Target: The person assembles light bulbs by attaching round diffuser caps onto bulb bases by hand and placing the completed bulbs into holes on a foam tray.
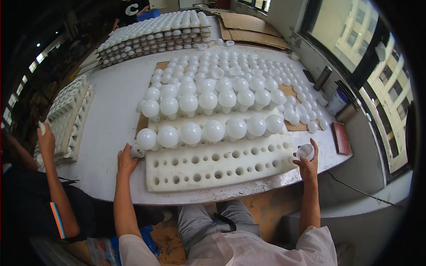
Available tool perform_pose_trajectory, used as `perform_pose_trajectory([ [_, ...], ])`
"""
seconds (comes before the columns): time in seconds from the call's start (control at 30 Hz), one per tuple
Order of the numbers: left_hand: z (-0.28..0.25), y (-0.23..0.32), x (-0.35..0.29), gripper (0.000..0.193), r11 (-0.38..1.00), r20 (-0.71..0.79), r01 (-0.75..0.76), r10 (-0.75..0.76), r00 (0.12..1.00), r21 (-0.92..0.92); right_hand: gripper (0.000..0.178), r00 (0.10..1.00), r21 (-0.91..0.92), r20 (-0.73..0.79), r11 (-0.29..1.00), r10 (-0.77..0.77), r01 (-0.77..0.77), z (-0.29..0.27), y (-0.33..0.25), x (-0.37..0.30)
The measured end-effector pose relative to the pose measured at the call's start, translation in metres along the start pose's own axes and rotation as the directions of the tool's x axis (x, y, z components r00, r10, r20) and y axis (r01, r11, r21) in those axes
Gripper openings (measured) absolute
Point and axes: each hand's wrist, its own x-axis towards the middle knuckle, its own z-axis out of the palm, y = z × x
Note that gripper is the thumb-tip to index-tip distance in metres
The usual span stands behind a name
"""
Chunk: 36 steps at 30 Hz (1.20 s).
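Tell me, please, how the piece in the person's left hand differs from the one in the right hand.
The base-like piece in the left hand looks narrower, while the cup in the right hand is wider and rounded. The base-like piece looks opaque; the cup looks translucent. Both are whitish, each held beside an end of the foam block.

Cropped and half-hidden
The top edge crops a black-shirted person (129,14); left hand (127,159) partly hides its white bulb housing (138,152).
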Motion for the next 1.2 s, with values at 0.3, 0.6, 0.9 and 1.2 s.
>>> perform_pose_trajectory([
  [0.3, 0.003, -0.018, -0.095, 0.057, 0.454, -0.220, -0.086, -0.249, 0.943, -0.887, 0.091, 0.921, -0.074, 0.388, 0.995, -0.032, 0.066, 0.078, 0.010, -0.028],
  [0.6, 0.017, 0.146, -0.201, 0.054, -0.014, 0.328, 0.392, 0.521, 0.788, -0.920, 0.092, 0.729, -0.167, 0.685, 0.971, -0.012, 0.172, 0.142, 0.044, -0.056],
  [0.9, 0.045, 0.168, -0.196, 0.057, 0.262, 0.360, 0.249, 0.608, 0.708, -0.933, 0.083, 0.573, -0.243, 0.819, 0.910, 0.007, 0.337, 0.158, 0.041, -0.070],
  [1.2, 0.044, 0.164, -0.199, 0.057, 0.364, 0.446, 0.278, 0.548, 0.708, -0.889, 0.082, 0.527, -0.353, 0.841, 0.859, 0.119, 0.370, 0.165, 0.043, -0.075],
])
